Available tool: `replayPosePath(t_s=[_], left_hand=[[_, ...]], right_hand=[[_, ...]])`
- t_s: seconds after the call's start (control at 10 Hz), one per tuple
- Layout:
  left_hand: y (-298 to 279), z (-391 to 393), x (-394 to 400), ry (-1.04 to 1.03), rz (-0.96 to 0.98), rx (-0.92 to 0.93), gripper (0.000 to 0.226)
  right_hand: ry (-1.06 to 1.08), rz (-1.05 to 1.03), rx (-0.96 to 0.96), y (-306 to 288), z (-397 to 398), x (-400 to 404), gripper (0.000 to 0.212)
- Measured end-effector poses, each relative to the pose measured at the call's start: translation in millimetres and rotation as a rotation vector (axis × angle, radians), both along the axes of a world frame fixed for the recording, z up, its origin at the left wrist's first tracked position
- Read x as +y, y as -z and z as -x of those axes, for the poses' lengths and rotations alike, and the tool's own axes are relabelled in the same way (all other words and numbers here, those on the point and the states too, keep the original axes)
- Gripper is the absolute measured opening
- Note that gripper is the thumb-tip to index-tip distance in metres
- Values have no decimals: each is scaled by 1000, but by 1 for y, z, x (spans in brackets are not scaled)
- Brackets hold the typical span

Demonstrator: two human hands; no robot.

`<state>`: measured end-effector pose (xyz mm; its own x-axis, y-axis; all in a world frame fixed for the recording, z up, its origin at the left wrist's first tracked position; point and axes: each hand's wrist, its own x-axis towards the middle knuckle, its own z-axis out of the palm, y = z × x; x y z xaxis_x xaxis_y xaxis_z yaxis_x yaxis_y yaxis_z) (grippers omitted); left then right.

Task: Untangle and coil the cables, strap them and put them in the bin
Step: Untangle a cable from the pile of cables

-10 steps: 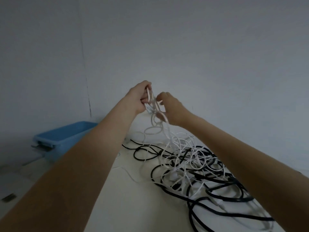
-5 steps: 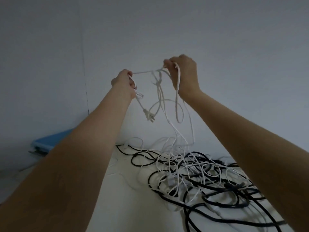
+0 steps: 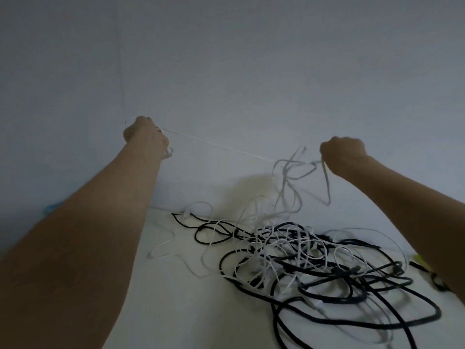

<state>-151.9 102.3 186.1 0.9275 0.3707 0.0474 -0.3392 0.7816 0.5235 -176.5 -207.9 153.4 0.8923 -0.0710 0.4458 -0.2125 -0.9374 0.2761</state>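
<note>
A thin white cable [image 3: 216,143] runs taut between my two raised hands. My left hand [image 3: 144,133] grips one end of it in a fist, high at the left. My right hand [image 3: 342,153] grips the other part in a fist at the right, and blurred white loops [image 3: 292,182] hang from it down to the pile. A tangled pile of black and white cables [image 3: 302,258] lies on the white table [image 3: 176,298] below my hands. Only a sliver of the blue bin [image 3: 51,207] shows past my left forearm.
A grey wall [image 3: 251,71] rises right behind the table. A small yellow-green item [image 3: 419,259] and a black cable end [image 3: 436,282] lie by my right forearm at the table's right side.
My hands have pulled wide apart, left going left and right going right and lower, stretching the white cable straight. The view has swung up, so the bin is nearly hidden.
</note>
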Motion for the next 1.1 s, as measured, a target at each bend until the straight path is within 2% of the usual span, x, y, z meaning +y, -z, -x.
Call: replayPosePath(t_s=[0.1, 0.2, 0.3, 0.4, 0.5, 0.6, 0.7, 0.8, 0.9, 1.0, 1.1], left_hand=[[-8, -15, -8, -185, -324, 126, 27], [-16, -9, -24, -51, -495, 113, 36], [-15, -7, -33, 198, -690, 29, 52], [-12, -2, -46, 504, -840, -11, 38], [-4, 10, -47, 702, -915, -7, 39], [7, 13, -38, 750, -1005, 35, 38], [26, 3, -30, 687, -975, 97, 38], [45, -13, -24, 546, -701, 84, 38], [54, -23, -19, 367, -462, -38, 39], [51, -22, -23, 371, -320, -170, 40], [45, -10, -33, 606, -334, -245, 41]], right_hand=[[-41, 77, 37, 3, -8, 3, 26], [-151, -16, 388, 18, -22, 26, 41], [-413, -281, 224, 12, -30, 61, 42], [-744, -978, 272, -2, -22, 101, 37], [-875, -1266, 366, 4, -17, 112, 8], [-930, -1274, 435, 20, -20, 94, 26], [-917, -1412, 348, 23, -15, 73, 28], [-807, -1284, 169, 10, -9, 58, 28], [-685, -927, 336, 5, -4, 52, 30], [-595, -767, 705, 23, -8, 61, 33], [-476, -645, 815, 48, -18, 79, 46]])
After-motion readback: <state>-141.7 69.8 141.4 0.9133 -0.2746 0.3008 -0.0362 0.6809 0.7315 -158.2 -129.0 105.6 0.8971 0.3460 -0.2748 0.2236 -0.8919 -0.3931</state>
